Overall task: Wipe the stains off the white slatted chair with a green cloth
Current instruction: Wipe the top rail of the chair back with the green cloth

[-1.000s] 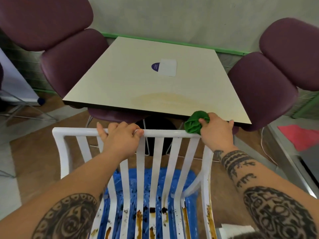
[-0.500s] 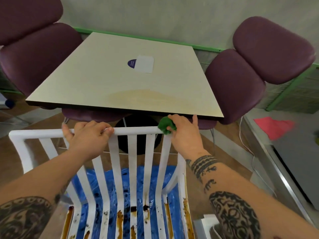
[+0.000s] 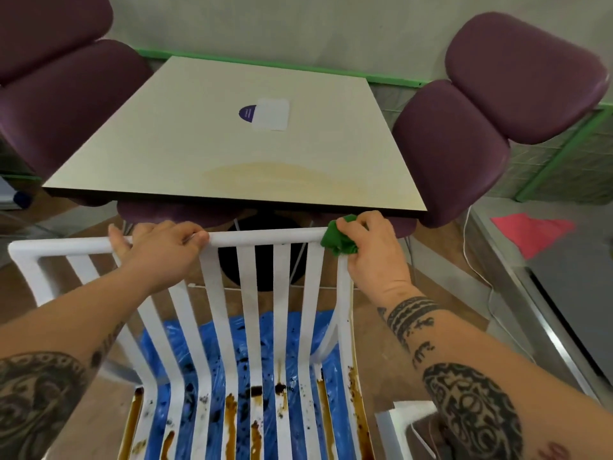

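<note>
White slatted chair (image 3: 248, 293) gets its right top corner rubbed, the right hand (image 3: 371, 257) clamping the green cloth (image 3: 338, 242) slightly lower than before, left hand (image 3: 159, 250) gripping the rail, bench (image 3: 232, 144) close ahead.

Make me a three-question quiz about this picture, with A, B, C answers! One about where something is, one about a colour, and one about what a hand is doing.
1. Where is the cloth?
A. on the table
B. at the chair's top right corner
C. on the floor

2. What colour is the sheet under the chair?
A. blue
B. yellow
C. red

3. What is the left hand doing?
A. hanging free
B. pressing the table
C. gripping the top rail

Answers: 1 B, the right hand bunches it against that corner. 2 A, blue shows between the slats. 3 C, its fingers curl over the rail.
</note>
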